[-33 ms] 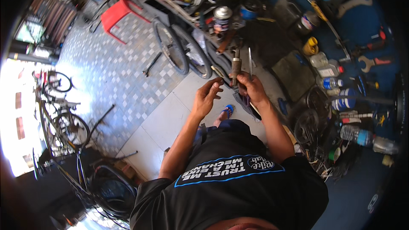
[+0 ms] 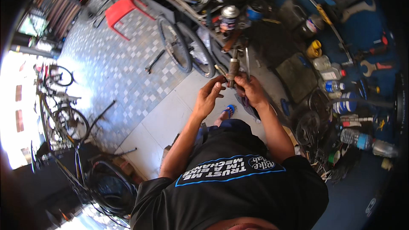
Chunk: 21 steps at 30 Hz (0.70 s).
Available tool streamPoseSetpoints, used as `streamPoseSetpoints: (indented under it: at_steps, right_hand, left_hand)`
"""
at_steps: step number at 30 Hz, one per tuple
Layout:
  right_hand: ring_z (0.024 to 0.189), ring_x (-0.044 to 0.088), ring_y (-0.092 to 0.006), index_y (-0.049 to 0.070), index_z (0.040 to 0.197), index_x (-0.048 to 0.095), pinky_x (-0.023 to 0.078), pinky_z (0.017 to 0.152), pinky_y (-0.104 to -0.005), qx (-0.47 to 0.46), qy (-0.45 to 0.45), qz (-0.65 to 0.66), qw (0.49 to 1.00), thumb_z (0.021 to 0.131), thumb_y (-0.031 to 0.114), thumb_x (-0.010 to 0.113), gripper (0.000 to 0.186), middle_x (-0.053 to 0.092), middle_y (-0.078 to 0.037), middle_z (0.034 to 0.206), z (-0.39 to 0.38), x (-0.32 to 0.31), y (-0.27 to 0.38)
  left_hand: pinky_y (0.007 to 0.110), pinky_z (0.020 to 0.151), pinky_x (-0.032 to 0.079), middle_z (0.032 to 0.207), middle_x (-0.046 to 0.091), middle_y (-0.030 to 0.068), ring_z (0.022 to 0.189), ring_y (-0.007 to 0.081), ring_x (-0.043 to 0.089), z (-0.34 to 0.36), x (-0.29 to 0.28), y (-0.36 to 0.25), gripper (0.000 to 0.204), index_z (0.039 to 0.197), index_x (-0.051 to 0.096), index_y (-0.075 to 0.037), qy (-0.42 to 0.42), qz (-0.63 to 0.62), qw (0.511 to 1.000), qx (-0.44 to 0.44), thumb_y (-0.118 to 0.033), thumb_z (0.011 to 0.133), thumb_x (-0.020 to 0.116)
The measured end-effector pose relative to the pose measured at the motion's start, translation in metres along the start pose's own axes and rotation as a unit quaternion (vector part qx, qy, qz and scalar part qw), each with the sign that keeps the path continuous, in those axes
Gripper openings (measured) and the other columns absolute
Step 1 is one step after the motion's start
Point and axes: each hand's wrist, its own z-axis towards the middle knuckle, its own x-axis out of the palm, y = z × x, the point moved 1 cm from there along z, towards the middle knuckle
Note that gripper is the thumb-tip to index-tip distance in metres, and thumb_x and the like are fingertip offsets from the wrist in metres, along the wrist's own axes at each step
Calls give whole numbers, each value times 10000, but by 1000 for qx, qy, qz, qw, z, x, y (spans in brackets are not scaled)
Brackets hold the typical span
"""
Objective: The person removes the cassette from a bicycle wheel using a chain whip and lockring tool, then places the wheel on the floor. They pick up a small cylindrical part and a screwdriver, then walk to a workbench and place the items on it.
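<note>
Clamping the fingers of the right hand [image 2: 253, 91] on the tube [image 2: 233, 66], best held steady between both hands, while the left hand [image 2: 208, 99] curls close, its grip impossible to tell.

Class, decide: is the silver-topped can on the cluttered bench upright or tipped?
Upright: the can has its silver top uppermost, turned toward the overhead camera.

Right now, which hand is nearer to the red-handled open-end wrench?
Right. The right hand is left of the red-handled open-end wrench, well apart; the left hand is farther left still.
</note>
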Motion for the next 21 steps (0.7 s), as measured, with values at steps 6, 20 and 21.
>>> streamPoseSetpoints:
  at_steps: [6,20,21]
  right_hand:
    - [578,424,-19,44,1306,649,348,527,-210,2,173,-11,985,1037,246,648,336,536,74,737,0,121,-39]
    - [693,589,-114,20,1201,648,481,648,-287,-77,250,-372,891,1045,534,571,543,614,-30,776,-32,283,-105]
    - [693,584,-109,33,1215,642,482,649,-290,-79,244,-387,886,1046,543,559,543,610,-24,772,-31,284,-106]
  left_hand:
    - [411,999,538,1395,573,128,1210,217,597,-85,-61,2,686,1560,369,24,-68,-152,979,122,-344,1046,634]
    - [385,965,549,1272,675,175,1141,251,669,-244,-189,25,495,1426,501,36,-276,-183,933,143,-279,1062,615]
    - [374,882,572,1237,676,173,1049,232,687,-251,-196,28,477,1401,506,42,-292,-209,924,133,-283,1066,607]
